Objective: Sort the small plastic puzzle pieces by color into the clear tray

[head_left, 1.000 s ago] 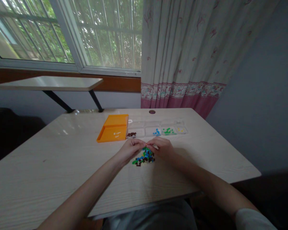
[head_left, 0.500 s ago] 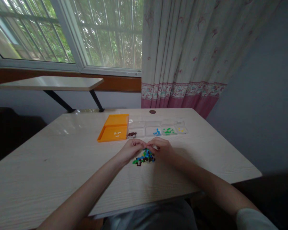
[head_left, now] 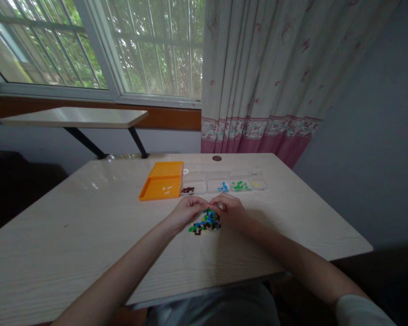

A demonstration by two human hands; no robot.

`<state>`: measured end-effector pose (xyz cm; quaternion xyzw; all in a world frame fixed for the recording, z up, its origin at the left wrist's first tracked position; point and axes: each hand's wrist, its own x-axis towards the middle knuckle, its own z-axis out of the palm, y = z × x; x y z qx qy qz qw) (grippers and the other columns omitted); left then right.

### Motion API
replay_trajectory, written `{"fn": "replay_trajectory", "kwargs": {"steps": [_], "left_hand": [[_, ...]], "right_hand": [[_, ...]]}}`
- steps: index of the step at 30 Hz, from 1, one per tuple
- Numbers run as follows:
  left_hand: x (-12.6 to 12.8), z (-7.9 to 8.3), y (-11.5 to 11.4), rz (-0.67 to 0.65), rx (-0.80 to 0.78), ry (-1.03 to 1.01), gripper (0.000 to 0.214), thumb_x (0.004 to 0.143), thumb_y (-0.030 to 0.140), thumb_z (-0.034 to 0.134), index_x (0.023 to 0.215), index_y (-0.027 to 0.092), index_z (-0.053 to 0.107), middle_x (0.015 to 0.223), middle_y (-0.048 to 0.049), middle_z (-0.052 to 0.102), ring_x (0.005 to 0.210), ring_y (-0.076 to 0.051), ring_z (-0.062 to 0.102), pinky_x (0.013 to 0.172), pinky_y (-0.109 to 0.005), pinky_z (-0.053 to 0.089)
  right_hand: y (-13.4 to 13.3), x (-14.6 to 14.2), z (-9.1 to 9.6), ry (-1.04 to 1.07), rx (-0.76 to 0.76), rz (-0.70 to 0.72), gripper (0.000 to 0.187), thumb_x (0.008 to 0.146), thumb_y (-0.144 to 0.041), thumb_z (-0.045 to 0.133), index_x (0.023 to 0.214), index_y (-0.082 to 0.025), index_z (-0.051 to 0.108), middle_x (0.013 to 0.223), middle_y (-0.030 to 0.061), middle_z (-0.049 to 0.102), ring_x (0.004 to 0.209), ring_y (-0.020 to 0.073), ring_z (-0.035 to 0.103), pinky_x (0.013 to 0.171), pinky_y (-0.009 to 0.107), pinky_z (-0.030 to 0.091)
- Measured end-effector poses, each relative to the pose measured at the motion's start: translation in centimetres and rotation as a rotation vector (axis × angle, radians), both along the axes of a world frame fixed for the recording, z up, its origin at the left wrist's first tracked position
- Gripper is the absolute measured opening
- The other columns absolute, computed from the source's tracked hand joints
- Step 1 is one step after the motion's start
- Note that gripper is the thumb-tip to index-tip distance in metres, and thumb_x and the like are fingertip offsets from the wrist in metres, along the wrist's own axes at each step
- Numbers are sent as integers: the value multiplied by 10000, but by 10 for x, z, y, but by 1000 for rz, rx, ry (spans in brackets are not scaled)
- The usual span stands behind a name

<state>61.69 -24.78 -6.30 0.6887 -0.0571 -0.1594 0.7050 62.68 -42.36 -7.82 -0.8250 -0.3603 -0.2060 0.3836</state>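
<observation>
Over the coloured pile (head_left: pixel 209 221) | left hand (head_left: pixel 187 211) + right hand (head_left: pixel 230 209) | fingertips pinching yellow piece (head_left: pixel 209 206)

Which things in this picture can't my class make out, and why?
All in the head view:
Orange-yellow speck between the left hand and right hand: too small and partly covered by fingers; its shape, and which grip holds it, are unclear.
Pile of coloured pieces: too small and jumbled to count.
Window: right end hidden by the curtain.
Sleeve: cut off by the bottom edge.
</observation>
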Motion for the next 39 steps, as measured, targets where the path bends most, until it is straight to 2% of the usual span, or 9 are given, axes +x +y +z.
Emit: {"fn": "replay_trajectory", "kwargs": {"steps": [7, 11, 13, 16, 19, 21, 26, 33, 39], "left_hand": [[-1, 3, -2, 15, -4, -16, 253, 590, 344, 672, 650, 103, 628, 428, 45, 457, 391, -32, 280, 400, -183, 158], [4, 2, 5, 51, 36, -57, 289, 627, 381, 629, 711, 104, 621, 481, 32, 487, 400, -40, 307, 406, -182, 190], [7, 1, 12, 73, 168, -152, 288, 670, 391, 585, 732, 111, 620, 536, 9, 525, 429, -56, 356, 427, -186, 238], [8, 0, 22, 76, 533, -412, 263, 733, 377, 522, 741, 137, 630, 657, -34, 581, 561, -113, 473, 523, -215, 336], [5, -2, 26, -8, 860, -636, 260, 771, 362, 480, 856, 174, 639, 814, -62, 601, 743, -168, 530, 653, -252, 386], [3, -4, 25, -87, 955, -699, 286, 785, 369, 464, 948, 190, 618, 886, -66, 592, 789, -173, 538, 688, -256, 396], [0, -3, 20, -193, 1018, -719, 294, 818, 367, 421, 991, 210, 599, 920, -58, 577, 795, -162, 545, 700, -243, 405], [-1, -1, 20, -225, 1106, -762, 287, 840, 350, 382, 995, 234, 593, 912, -45, 574, 807, -167, 552, 681, -247, 403], [-1, -1, 18, -212, 1120, -753, 281, 840, 351, 386, 990, 222, 585, 932, -50, 577, 835, -170, 553, 683, -243, 403]], "right_hand": [[0, -1, 2, -51, -57, 15, 131, 826, -286, 504, 822, -203, 606, 763, 13, 632, 722, 114, 568, 669, 212, 428], [-4, 1, 6, -119, 25, -34, 132, 830, -263, 487, 810, -200, 601, 759, 24, 627, 729, 123, 566, 685, 231, 441], [-9, 3, 10, -148, 90, -125, 145, 829, -270, 482, 790, -202, 604, 737, 28, 621, 701, 129, 561, 660, 243, 447], [-19, 6, 17, -154, 177, -254, 155, 820, -281, 485, 762, -203, 607, 718, 28, 610, 639, 128, 542, 585, 243, 441], [-28, 9, 23, -173, 224, -310, 149, 810, -283, 496, 752, -199, 604, 719, 32, 606, 604, 124, 523, 543, 241, 430], [-32, 12, 25, -190, 230, -326, 145, 808, -286, 501, 751, -197, 600, 718, 34, 605, 586, 122, 513, 528, 241, 425], [-32, 12, 24, -221, 222, -295, 133, 812, -270, 503, 758, -196, 600, 732, 37, 610, 607, 125, 522, 533, 239, 426], [-29, 9, 23, -215, 207, -256, 121, 810, -258, 512, 769, -199, 610, 722, 32, 609, 624, 127, 536, 556, 239, 436], [-29, 8, 25, -227, 216, -258, 121, 810, -246, 507, 767, -195, 608, 716, 33, 610, 627, 126, 541, 558, 237, 441]]}}
